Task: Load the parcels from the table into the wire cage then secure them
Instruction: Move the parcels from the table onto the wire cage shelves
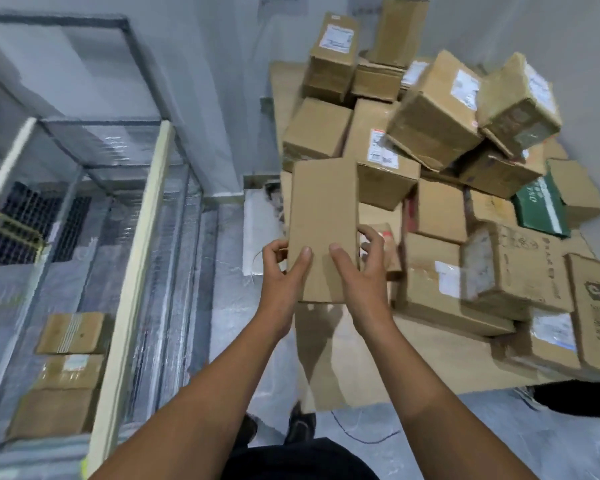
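Note:
I hold a plain flat cardboard parcel above the left edge of the table. My left hand grips its lower left edge, thumb on the top face. My right hand grips its lower right edge, fingers curled round the side. A heap of several brown parcels covers the table to the right. The wire cage stands to the left with its frame and mesh walls, and a few parcels lie stacked on its floor.
A green box lies among the parcels at the right. A cream post marks the cage's near corner. Bare grey floor lies between cage and table, with my shoes on it. A dark object sits by the table's near right corner.

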A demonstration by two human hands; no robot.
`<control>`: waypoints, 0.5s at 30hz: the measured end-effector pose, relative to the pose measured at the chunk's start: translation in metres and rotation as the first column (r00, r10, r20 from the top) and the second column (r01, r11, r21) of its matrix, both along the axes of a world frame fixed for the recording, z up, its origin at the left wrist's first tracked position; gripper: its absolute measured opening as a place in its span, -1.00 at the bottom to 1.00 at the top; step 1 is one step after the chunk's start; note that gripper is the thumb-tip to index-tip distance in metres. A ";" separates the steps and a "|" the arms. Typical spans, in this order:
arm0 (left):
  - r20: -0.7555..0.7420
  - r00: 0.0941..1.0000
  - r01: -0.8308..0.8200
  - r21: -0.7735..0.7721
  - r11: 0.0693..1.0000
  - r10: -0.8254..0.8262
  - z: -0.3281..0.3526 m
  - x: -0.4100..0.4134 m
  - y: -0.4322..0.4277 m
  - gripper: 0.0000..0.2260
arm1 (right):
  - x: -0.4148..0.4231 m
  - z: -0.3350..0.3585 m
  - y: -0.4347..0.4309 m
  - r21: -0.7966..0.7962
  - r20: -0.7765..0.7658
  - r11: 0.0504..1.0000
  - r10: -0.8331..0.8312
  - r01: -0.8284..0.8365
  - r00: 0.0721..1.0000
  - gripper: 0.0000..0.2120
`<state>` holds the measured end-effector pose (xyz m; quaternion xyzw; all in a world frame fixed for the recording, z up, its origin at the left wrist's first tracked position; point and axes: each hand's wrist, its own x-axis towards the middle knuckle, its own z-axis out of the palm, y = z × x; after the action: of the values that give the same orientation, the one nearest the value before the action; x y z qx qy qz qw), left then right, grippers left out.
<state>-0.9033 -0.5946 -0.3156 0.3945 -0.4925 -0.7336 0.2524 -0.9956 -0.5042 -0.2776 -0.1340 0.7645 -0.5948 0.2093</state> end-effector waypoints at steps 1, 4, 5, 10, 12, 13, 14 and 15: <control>-0.010 0.998 -0.055 0.017 0.998 0.055 -0.004 0.016 -0.014 -0.68 | 0.010 0.000 -0.022 0.002 0.002 0.997 0.074 -0.074 0.997 -0.49; -0.023 0.982 -0.185 0.074 0.980 0.187 -0.014 0.069 -0.062 -0.66 | 0.046 -0.012 -0.089 0.076 -0.036 0.962 0.267 -0.263 0.963 -0.49; -0.022 0.974 -0.223 0.087 0.971 0.226 -0.017 0.089 -0.079 -0.66 | 0.061 -0.016 -0.112 0.100 -0.044 0.945 0.317 -0.312 0.947 -0.49; 0.002 0.907 -0.418 0.114 0.901 0.421 -0.023 0.188 -0.162 -0.58 | 0.141 -0.032 -0.221 0.169 -0.036 0.824 0.553 -0.540 0.833 -0.38; 0.014 0.873 -0.485 0.119 0.867 0.487 -0.025 0.224 -0.187 -0.51 | 0.174 -0.034 -0.258 0.199 -0.029 0.755 0.641 -0.624 0.767 -0.36; 0.020 0.856 -0.515 0.128 0.848 0.517 -0.027 0.240 -0.196 -0.49 | 0.189 -0.035 -0.274 0.219 -0.028 0.716 0.683 -0.663 0.730 -0.36; 0.030 0.835 -0.548 0.137 0.825 0.549 -0.031 0.255 -0.204 -0.49 | 0.203 -0.036 -0.289 0.237 -0.023 0.675 0.723 -0.699 0.690 -0.36; 0.043 0.809 -0.586 0.143 0.798 0.586 -0.035 0.269 -0.211 -0.50 | 0.217 -0.037 -0.303 0.255 -0.015 0.631 0.760 -0.733 0.649 -0.36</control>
<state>-0.6343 -0.8057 -0.3506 0.5440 -0.2894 -0.6551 0.4373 -0.7784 -0.8071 -0.3144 -0.4497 0.7134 -0.3543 0.4041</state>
